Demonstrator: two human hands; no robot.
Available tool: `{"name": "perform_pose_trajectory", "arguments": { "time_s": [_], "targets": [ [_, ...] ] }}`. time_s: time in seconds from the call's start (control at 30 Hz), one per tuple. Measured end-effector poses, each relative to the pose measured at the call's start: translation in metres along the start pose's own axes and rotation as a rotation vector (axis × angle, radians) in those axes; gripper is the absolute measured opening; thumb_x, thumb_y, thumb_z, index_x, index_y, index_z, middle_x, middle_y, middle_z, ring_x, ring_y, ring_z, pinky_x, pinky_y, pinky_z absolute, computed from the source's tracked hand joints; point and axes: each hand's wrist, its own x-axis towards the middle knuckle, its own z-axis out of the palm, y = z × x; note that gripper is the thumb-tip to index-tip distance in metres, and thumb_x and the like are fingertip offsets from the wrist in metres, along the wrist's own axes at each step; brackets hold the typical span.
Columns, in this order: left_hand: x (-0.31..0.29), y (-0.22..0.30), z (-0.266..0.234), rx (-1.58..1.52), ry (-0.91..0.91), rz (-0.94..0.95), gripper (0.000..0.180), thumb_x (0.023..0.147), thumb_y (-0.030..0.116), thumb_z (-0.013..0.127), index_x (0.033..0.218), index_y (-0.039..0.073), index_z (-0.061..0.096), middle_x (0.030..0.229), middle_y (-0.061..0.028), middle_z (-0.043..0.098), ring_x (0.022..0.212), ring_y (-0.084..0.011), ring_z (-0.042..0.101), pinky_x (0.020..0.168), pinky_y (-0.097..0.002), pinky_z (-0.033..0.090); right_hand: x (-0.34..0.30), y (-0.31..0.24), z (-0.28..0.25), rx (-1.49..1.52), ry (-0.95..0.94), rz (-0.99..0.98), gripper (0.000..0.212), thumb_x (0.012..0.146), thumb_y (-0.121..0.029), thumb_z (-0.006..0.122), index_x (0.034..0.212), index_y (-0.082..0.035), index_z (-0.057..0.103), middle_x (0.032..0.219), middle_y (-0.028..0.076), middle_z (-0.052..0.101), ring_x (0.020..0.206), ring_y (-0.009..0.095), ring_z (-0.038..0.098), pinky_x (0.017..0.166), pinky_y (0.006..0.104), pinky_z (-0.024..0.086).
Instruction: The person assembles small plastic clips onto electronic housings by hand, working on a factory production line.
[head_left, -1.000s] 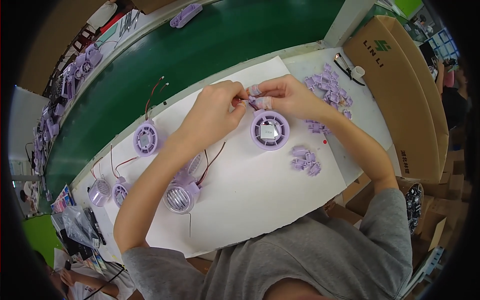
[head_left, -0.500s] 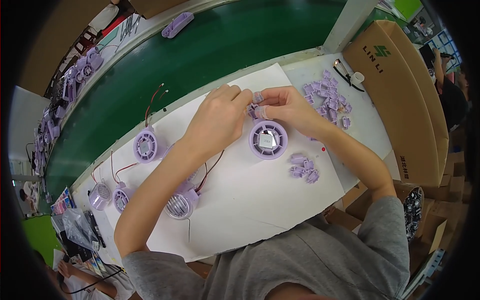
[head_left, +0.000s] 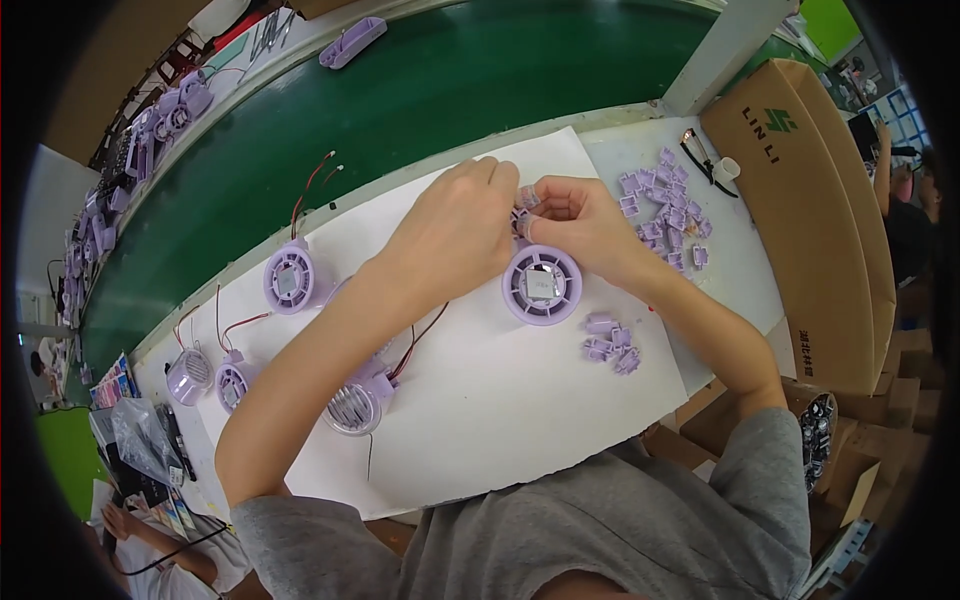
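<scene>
— How many fan housings do I see on the white paper sheet (head_left: pixel 520 400)?

— I count five round lilac plastic fan housings; one fan housing (head_left: pixel 541 285) lies just below my hands, with a ribbed rim and a shiny square middle.

— And my hands?

— My left hand (head_left: pixel 455 235) and right hand (head_left: pixel 578 222) pinch together one small lilac clip (head_left: pixel 522 208); two piles of such clips (head_left: pixel 665 205) lie at right, on a smooth matte sheet.
</scene>
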Motion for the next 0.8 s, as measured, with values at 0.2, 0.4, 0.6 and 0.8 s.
{"name": "perform_pose_trajectory", "arguments": {
  "time_s": [0.2, 0.4, 0.6, 0.8],
  "targets": [
    [0.001, -0.003, -0.001, -0.231, -0.095, -0.298, 0.011, 0.073, -0.001, 0.045, 0.083, -0.006, 0.045, 0.082, -0.0235, 0.056, 0.066, -0.0374, 0.054, 0.062, -0.0438, 0.043, 0.0, -0.002, 0.008, -0.004, 0.022, -0.04, 0.034, 0.071, -0.002, 0.059, 0.104, 0.0, 0.051, 0.076, 0.007, 0.062, 0.068, 0.01, 0.058, 0.062, 0.0233, 0.046],
    [-0.006, 0.004, -0.003, -0.447, -0.12, -0.315, 0.017, 0.072, -0.002, 0.043, 0.087, -0.006, 0.049, 0.08, -0.0228, 0.058, 0.069, -0.0357, 0.057, 0.063, -0.0425, 0.043, 0.002, -0.007, 0.007, -0.229, 0.022, -0.147, 0.044, 0.068, -0.004, 0.06, 0.109, -0.005, 0.042, 0.07, 0.013, 0.062, 0.063, 0.019, 0.061, 0.058, 0.0283, 0.046],
    [-0.007, 0.004, -0.004, -0.18, -0.242, -0.165, 0.028, 0.073, -0.004, 0.047, 0.099, -0.008, 0.057, 0.086, -0.0211, 0.063, 0.074, -0.0337, 0.06, 0.068, -0.0377, 0.046, 0.0, -0.024, 0.001, -0.558, -0.069, -0.113, 0.036, 0.072, -0.005, 0.06, 0.106, -0.004, 0.048, 0.066, 0.009, 0.061, 0.056, 0.011, 0.055, 0.053, 0.0241, 0.043],
    [-0.013, 0.003, -0.006, -0.446, -0.102, -0.334, 0.029, 0.073, -0.003, 0.056, 0.101, -0.004, 0.061, 0.092, -0.0169, 0.065, 0.082, -0.0226, 0.063, 0.075, -0.0299, 0.048, -0.006, -0.018, -0.01, -0.389, -0.104, -0.156, 0.028, 0.073, -0.007, 0.059, 0.099, 0.0, 0.055, 0.071, 0.016, 0.063, 0.061, 0.022, 0.061, 0.056, 0.0295, 0.046]
  ]
}}
